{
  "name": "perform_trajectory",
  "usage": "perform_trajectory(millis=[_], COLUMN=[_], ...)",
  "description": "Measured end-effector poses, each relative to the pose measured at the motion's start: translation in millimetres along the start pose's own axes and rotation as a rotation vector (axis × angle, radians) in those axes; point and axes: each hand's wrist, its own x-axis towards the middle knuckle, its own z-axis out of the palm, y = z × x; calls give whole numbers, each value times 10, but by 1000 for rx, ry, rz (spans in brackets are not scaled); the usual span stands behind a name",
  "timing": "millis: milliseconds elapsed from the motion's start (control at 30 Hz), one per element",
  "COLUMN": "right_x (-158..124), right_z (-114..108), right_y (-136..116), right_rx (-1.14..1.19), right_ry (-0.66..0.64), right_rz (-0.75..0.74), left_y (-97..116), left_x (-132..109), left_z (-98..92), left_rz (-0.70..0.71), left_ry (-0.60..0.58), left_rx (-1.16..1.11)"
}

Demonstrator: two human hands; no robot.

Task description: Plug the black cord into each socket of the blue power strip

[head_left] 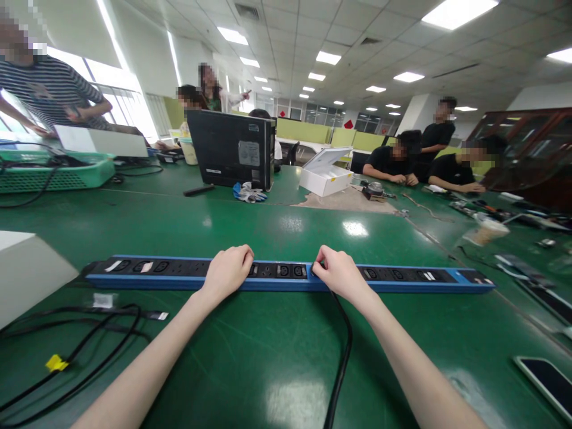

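Note:
A long blue and black power strip (290, 285) lies across the green table (214, 226). My left hand (229, 269) rests closed over its sockets, left of the middle; whatever its curled fingers hold is hidden. Just right of the middle, my right hand (337, 269) has its fingers pinched at the strip's blue part. A black cable (346, 339) comes from beneath my right hand and runs toward the front edge. The cable's end is hidden by that hand.
Black cables (102, 322) and a white box (31, 271) are at left. Behind stand a green basket (89, 173), a black computer case (223, 149), gloves (248, 192) and an open white box (326, 179). A phone (547, 381) lies at right. Several people are beyond.

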Motion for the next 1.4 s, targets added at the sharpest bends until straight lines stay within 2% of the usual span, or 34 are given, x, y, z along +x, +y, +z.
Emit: perform_trajectory(millis=[167, 233, 433, 567, 767, 1000, 1133, 1400], right_x=[-15, -18, -45, -76, 56, -47, -41, -71], right_z=[6, 9, 40, 42, 28, 103, 87, 63], right_y=[-70, -103, -145, -129, -82, -137, -153, -182], right_rx=[-48, -77, -134, -143, -110, -187, -195, -220], right_ry=[-21, -17, -24, -20, -89, 1, -37, -30], right_rz=[12, -16, -54, -76, -100, -71, -82, -78], left_y=[418, 538, 559, 533, 533, 507, 502, 507], left_x=[-169, -228, -237, -219, -232, -226, -226, -233], left_z=[3, 72, 222, 214, 234, 253, 267, 262], left_rz=[402, 474, 470, 473, 473, 501, 505, 505], left_ry=[17, 30, 37, 33, 51, 87, 104, 108], left_rx=[-207, -204, -136, -134, -121, -126, -127, -128])
